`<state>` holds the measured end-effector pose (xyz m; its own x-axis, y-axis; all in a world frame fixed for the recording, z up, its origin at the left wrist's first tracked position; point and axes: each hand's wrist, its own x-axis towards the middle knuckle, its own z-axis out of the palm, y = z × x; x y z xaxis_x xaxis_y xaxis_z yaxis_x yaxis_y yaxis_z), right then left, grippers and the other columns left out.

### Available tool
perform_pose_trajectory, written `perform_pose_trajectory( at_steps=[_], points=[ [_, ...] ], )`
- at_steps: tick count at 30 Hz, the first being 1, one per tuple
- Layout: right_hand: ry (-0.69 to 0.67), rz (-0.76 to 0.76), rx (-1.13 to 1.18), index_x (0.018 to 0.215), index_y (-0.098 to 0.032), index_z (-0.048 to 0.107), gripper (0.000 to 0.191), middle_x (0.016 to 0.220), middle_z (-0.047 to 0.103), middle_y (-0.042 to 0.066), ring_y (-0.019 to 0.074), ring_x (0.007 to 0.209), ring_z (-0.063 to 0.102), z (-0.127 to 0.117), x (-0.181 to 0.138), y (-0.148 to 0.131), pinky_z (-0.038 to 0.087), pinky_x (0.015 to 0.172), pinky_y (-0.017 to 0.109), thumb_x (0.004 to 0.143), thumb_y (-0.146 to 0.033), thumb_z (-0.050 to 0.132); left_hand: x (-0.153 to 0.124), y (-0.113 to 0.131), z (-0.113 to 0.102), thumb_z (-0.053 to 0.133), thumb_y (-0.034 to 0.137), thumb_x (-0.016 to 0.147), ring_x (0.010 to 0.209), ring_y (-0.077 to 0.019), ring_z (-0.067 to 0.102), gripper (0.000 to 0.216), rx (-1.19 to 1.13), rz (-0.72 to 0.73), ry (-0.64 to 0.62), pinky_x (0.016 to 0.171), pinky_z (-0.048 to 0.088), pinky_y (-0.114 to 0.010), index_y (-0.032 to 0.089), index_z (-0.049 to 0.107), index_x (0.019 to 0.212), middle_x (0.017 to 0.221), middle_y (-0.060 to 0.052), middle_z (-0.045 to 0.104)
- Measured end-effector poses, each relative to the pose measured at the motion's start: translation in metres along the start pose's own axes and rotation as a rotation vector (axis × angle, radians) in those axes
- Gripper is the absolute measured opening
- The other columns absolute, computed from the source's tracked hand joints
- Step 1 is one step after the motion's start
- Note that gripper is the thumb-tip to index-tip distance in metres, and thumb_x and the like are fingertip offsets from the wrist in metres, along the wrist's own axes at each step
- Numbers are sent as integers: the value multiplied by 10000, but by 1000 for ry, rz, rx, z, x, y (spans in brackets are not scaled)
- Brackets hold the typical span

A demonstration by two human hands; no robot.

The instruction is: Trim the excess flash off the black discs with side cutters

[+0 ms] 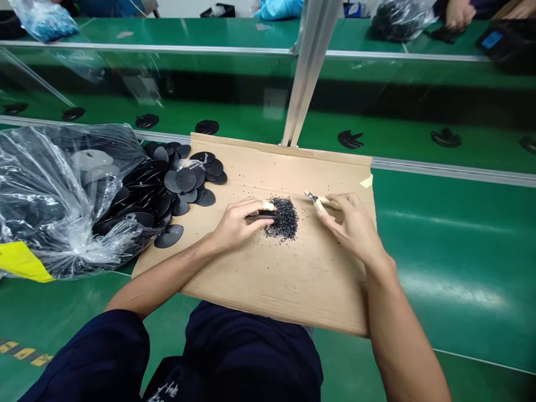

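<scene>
My left hand (243,223) is closed on a thin black disc (262,215), pinched between thumb and fingers and seen nearly edge-on. A pale wrap covers one fingertip. Beside and beneath those fingers, small black plastic scraps (287,218) lie in a heap on a cardboard sheet (251,279). To the right of the heap, my right hand (352,220) grips a pair of cutting pliers (320,202) with light-coloured handles. The jaws point up and left, apart from the disc. Loose black discs (186,178) spill onto the cardboard from a clear plastic bag (62,195) on the left.
A metal post (307,72) rises behind the cardboard. Beyond it, a green surface (389,123) carries small stacks of black parts (350,139). Another person's hand (459,14) is at the far right, near a bag of black parts (400,21).
</scene>
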<state>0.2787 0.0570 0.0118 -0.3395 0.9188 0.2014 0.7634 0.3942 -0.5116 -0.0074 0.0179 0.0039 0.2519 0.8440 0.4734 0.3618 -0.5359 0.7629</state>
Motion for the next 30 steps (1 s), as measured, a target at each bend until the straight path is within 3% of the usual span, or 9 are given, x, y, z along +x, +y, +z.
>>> perform_pose_trajectory(
  at_steps=[5, 8, 15, 19, 30],
  points=[
    [-77, -60, 403, 1267, -223, 575, 398, 1153, 693, 109, 254, 1004, 659, 6, -3, -35, 531, 910, 448, 1034, -502, 413, -1, -2, 3, 719, 281, 911, 965, -178, 737, 188, -143, -43, 24, 882, 606, -328, 173, 762, 1058, 1033, -86, 778],
    [-139, -134, 506, 1308, -226, 555, 394, 1204, 686, 107, 245, 1047, 659, 10, -7, -48, 534, 928, 439, 1047, -475, 396, -1, -2, 5, 731, 286, 900, 953, -178, 741, 185, -191, -71, 38, 879, 599, -316, 171, 771, 1040, 1013, -81, 784],
    [1, -341, 307, 1247, -184, 599, 309, 1017, 670, 106, 221, 882, 635, 19, -9, -50, 552, 771, 374, 1019, -369, 503, 0, 0, 5, 754, 298, 886, 928, -169, 743, 183, -252, -35, 68, 861, 594, -286, 173, 784, 1017, 977, -71, 791],
    [48, -431, 225, 1268, -195, 609, 339, 1032, 681, 121, 243, 898, 651, 21, -9, -47, 565, 756, 393, 986, -382, 577, 1, 2, 5, 754, 284, 888, 932, -172, 741, 172, -247, -19, 50, 876, 592, -297, 174, 787, 1016, 975, -75, 789],
    [100, -483, 133, 1215, -192, 671, 296, 992, 702, 109, 233, 876, 677, 17, -10, -42, 581, 753, 388, 973, -359, 629, -1, 1, 5, 778, 324, 866, 881, -176, 741, 187, -273, -46, 24, 833, 600, -303, 178, 800, 982, 941, -73, 794]
  ],
)
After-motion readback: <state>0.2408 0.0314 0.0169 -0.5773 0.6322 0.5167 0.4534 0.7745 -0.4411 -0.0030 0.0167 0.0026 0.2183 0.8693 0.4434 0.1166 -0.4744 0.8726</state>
